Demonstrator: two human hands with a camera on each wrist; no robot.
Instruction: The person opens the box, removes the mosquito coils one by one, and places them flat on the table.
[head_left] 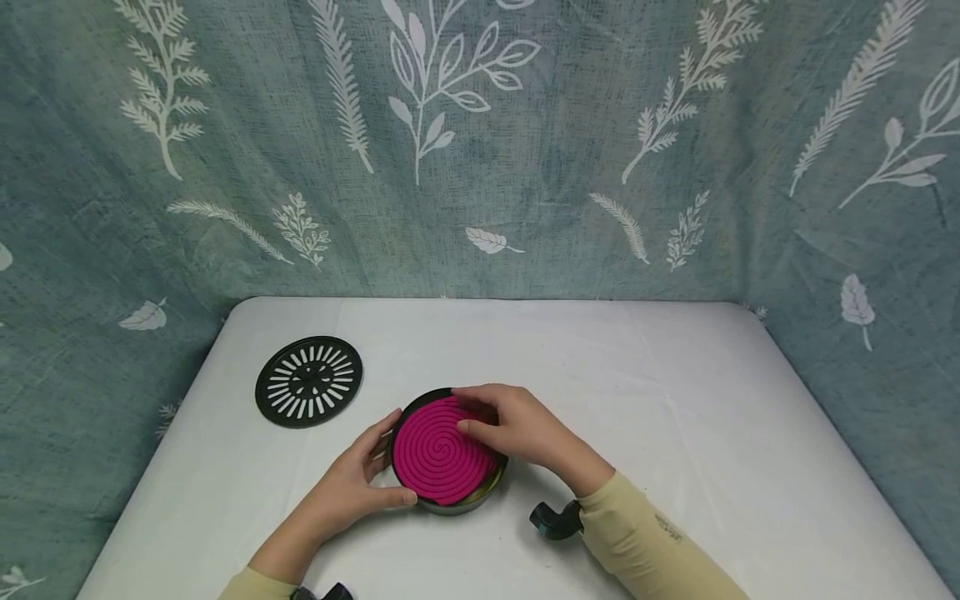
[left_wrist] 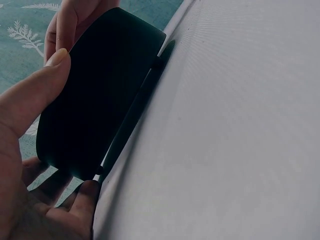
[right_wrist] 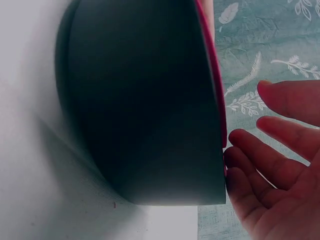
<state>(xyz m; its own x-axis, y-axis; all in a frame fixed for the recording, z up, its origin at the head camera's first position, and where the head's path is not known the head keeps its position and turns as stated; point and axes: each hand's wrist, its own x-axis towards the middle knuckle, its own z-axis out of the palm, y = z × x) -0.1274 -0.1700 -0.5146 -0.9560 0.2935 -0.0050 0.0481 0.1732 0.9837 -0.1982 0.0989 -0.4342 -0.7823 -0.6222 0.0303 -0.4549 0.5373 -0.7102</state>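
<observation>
A round dark tin (head_left: 452, 508) stands on the white table, with a bright pink mosquito coil (head_left: 438, 458) lying across its opening. At the lower right the coil leaves a sliver of the yellowish inside uncovered. My left hand (head_left: 351, 485) grips the tin from the left, thumb at the front rim and fingers around the far side; the left wrist view shows the tin's dark wall (left_wrist: 100, 95) between them. Above the coil's right part is my right hand (head_left: 521, 425). In the right wrist view its relaxed fingertips (right_wrist: 239, 182) are right at the rim, with the thumb apart.
A black slotted round lid (head_left: 309, 382) lies on the table to the left, behind my left hand. The white table (head_left: 637, 375) extends to a green leaf-patterned curtain (head_left: 555, 208) at the back. Black wrist devices (head_left: 555, 521) sit at both sleeves.
</observation>
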